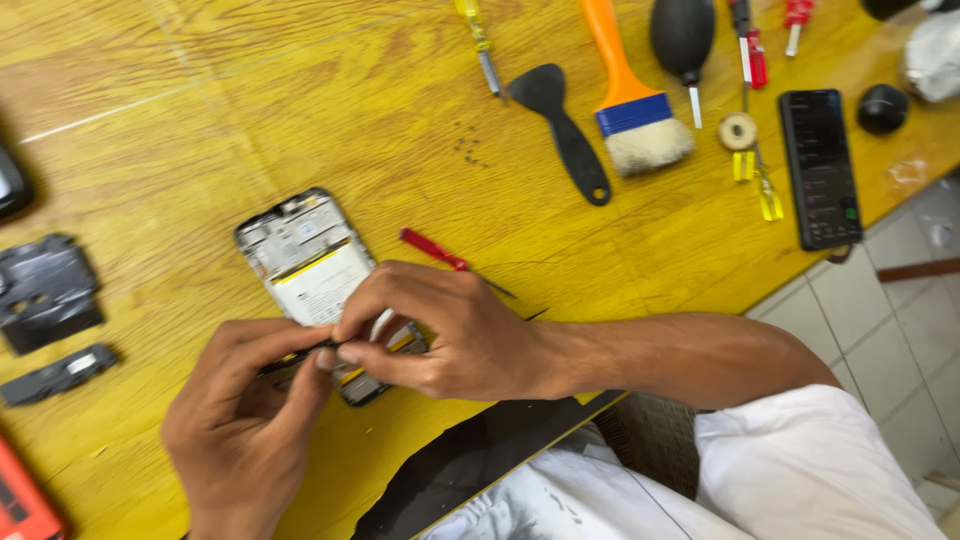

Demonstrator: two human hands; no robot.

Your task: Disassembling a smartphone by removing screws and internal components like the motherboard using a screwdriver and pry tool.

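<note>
Left hand (240, 420): fingers curled, pinching the phone's lower edge
Right hand (440, 330): bent over — pinching the same spot
Phone (310, 265): opened, flat, battery exposed
Table (300, 110): glossy yellow wood

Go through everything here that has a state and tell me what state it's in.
Opened phone: back off, battery exposed, lying flat.
Second phone: intact, lying flat.
Red screwdriver: lying unused.
Left hand: pinching at the phone's lower end.
Right hand: pinching there too.

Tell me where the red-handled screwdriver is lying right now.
In the head view the red-handled screwdriver lies on the yellow wooden table, just above the right hand and right of the opened phone.
</note>
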